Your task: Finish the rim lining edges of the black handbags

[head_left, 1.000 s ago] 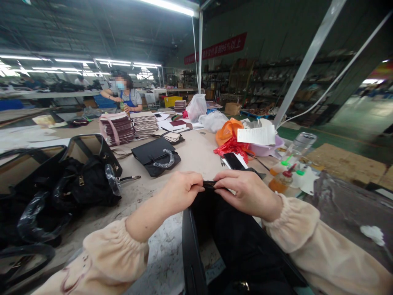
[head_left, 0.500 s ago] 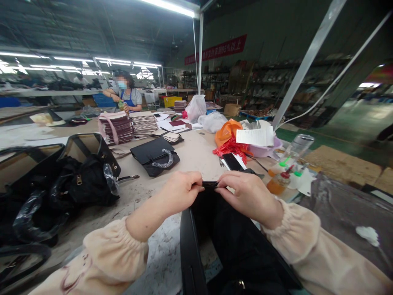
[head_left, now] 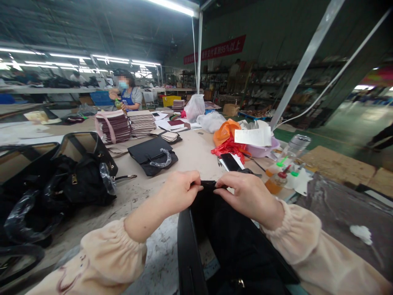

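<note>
Right in front of me is a black handbag, its mouth spread so that I see down into it. At the bag's far edge, my left hand pinches the rim between thumb and fingers. A small gap to the right, my right hand pinches the same edge. Dark cloth fills the right part of the bag, with a small gold metal piece near the bottom of the view. What lies under my fingertips is hidden.
More black bags stand at left, and a black flap bag lies ahead. Stacked panels sit behind it. At right are a phone, a glue bottle and a clear bottle. A masked co-worker is across the table.
The whole view has shifted slightly. Both hands keep their pinch on the bag's far edge. The co-worker's arm and bottle have moved a little.
</note>
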